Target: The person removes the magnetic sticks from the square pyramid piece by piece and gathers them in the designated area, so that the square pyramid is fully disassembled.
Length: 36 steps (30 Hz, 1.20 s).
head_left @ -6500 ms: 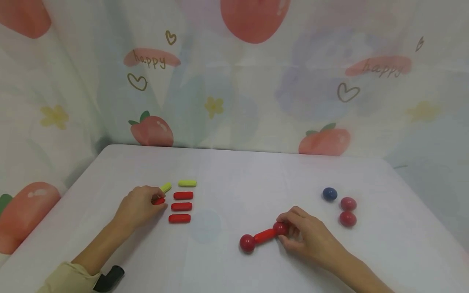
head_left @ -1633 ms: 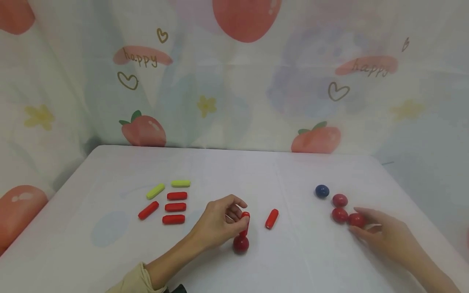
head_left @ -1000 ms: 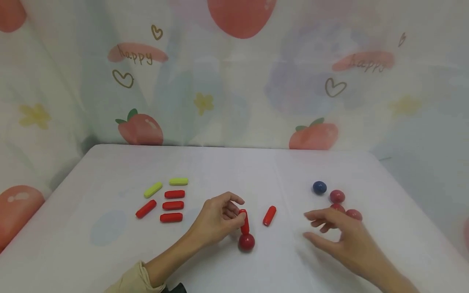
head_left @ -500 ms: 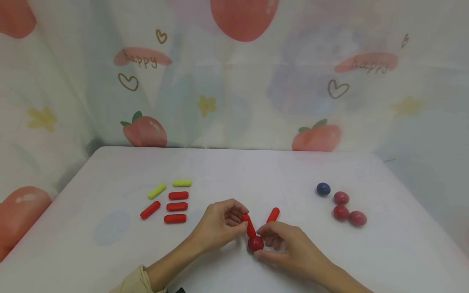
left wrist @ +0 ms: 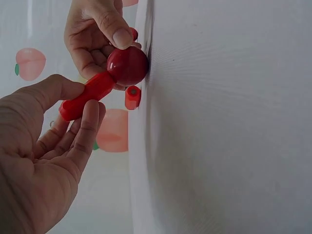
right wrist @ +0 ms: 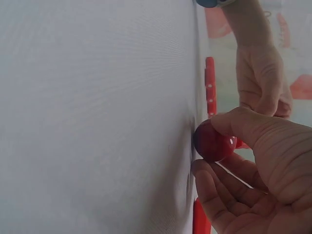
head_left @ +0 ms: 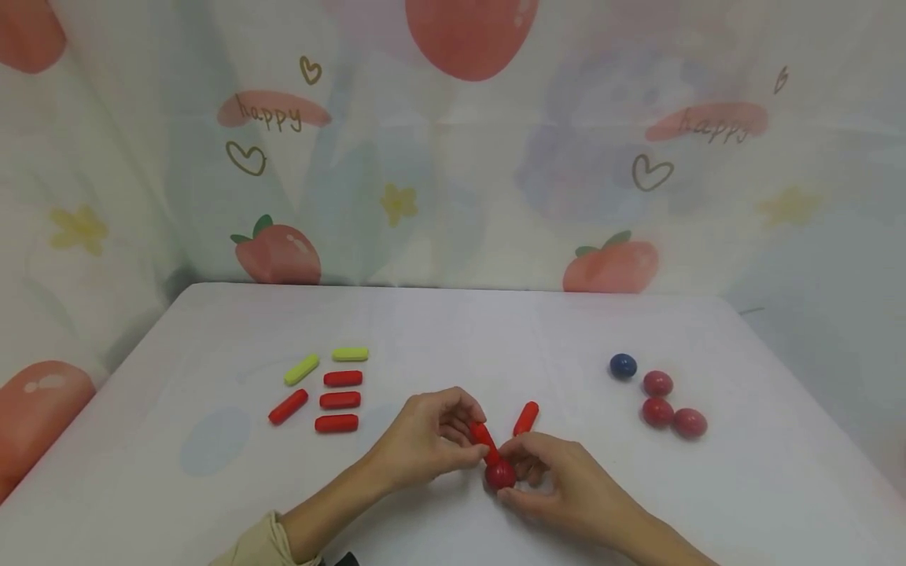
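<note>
My left hand pinches a short red stick between thumb and fingers. The stick slants down to a dark red ball, which sits at its lower end close to the table. My right hand grips that ball from the other side, thumb and fingertips on its surface, as the right wrist view shows. Just behind the right hand lies a loose red stick, its near end partly hidden by the fingers.
On the left of the white table lie several red sticks and two yellow-green sticks. To the right are a dark blue ball and three reddish balls. A printed curtain hangs behind the table.
My right hand released a ball beside the right-hand group, then moved left to grip the ball on the stick. My left hand, still pinching the stick, tilted it and shifted slightly right.
</note>
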Available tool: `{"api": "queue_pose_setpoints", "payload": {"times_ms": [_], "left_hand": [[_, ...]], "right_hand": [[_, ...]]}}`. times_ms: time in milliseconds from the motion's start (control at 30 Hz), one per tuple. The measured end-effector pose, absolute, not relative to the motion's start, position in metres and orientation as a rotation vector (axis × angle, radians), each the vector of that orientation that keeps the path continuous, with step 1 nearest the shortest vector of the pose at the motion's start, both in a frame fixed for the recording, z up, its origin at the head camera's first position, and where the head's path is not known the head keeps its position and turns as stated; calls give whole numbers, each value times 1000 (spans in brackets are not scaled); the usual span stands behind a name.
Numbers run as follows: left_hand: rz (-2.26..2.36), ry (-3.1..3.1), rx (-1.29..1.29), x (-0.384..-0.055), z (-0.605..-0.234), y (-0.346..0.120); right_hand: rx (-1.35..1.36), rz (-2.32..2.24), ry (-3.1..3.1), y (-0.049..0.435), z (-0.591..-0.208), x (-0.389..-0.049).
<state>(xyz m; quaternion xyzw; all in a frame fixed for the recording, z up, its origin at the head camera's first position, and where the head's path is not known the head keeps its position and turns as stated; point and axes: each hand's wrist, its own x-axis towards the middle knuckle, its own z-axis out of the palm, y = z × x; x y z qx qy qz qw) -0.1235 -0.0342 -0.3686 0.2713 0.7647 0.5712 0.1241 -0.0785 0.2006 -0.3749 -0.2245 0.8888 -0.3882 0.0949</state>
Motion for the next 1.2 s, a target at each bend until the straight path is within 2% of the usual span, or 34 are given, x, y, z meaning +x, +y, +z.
{"api": "queue_pose_setpoints", "payload": {"times_ms": [467,700,1200], "left_hand": [[1404,2334,913,-122,-368,-43],[1380,2357,955,-120,-370,-44],[1378,2397,964,-119,-370,-41]], "right_hand": [[-824,-1194,2692,197,-379,-77],[-728,-1088,2773,194,-375,-76],[-774,-1124,2843,196,-378,-72]]}}
